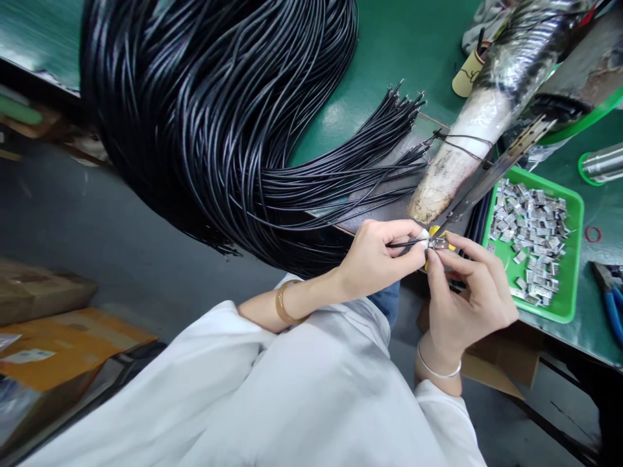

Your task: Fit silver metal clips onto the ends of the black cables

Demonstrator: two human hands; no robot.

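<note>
My left hand (384,259) pinches a black cable (402,244) close to its end, its thumb and forefinger pressed together. A small metal connector (440,244), which looks like a USB plug, is between the thumb and fingers of my right hand (472,298). Cable end and connector meet between the two hands; the fingertips partly hide the joint. Right above them comes down the thin tip of what looks like a soldering iron (506,155). Something yellow (433,231) shows behind my fingertips. A thick bundle of black cables (219,130) lies to the left, its stripped ends fanned out.
A green tray (575,259) with many metal connectors stands at the right. Over the work hangs a plastic-wrapped duct (467,143). Blue-handled pliers (610,298), a red rubber band (592,234) and a solder spool (603,163) lie farther right. A cardboard box (63,344) is lower left.
</note>
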